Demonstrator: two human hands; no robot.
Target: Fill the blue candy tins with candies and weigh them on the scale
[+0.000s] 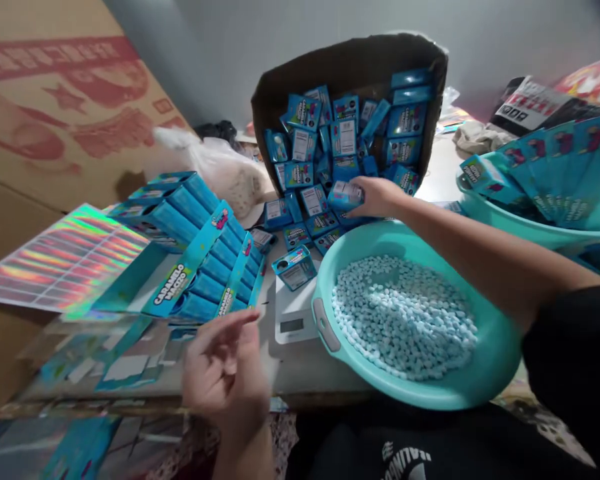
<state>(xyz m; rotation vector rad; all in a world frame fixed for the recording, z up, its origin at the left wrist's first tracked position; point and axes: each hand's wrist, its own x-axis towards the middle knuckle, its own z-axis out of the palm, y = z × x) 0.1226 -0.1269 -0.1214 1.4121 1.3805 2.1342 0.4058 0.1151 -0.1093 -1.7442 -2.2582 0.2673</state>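
My right hand (375, 197) reaches across the teal basin (490, 360) and grips a small blue box (346, 194) at the foot of a heap of like boxes (340, 143) spilling from a dark cardboard carton (350, 63). The basin holds a layer of small pale blue and white tablets (405, 317). My left hand (225, 370) hovers near the table's front edge, fingers loosely curled and blurred, with nothing visible in it. One open blue box (295, 267) stands on a white scale (293, 313).
Blue display trays packed with boxes (205, 247) sit at the left beside a holographic sticker sheet (65, 260). A second teal basin (525, 223) with fanned flat blue cartons (565, 167) is at the right. A large brown carton (55, 100) stands at far left, a white plastic bag (220, 167) behind.
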